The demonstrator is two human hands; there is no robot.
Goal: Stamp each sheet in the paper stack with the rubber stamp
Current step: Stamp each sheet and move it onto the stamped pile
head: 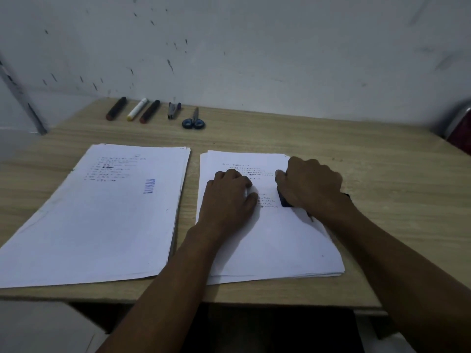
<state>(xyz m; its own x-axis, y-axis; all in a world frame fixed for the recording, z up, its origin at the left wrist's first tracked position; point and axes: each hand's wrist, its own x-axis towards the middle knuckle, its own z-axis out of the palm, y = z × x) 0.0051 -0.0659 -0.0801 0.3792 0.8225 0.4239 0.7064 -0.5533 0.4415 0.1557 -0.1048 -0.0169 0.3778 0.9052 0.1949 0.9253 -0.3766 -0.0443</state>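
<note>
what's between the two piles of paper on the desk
Only a narrow strip of bare wooden desk separates the left pile from the right pile; head view.

Single head-worn view, wide-angle, looking forward and down from above the near edge of the wooden desk [280, 128]. Close to that edge: both forearms entering from the bottom of the frame, desk front and dark space beneath it visible at the bottom. Facing the wall [229, 47] behind the desk, which fills the upper third. Desk's far corners curving outward at the left and right margins. No second view to overlap.
</note>
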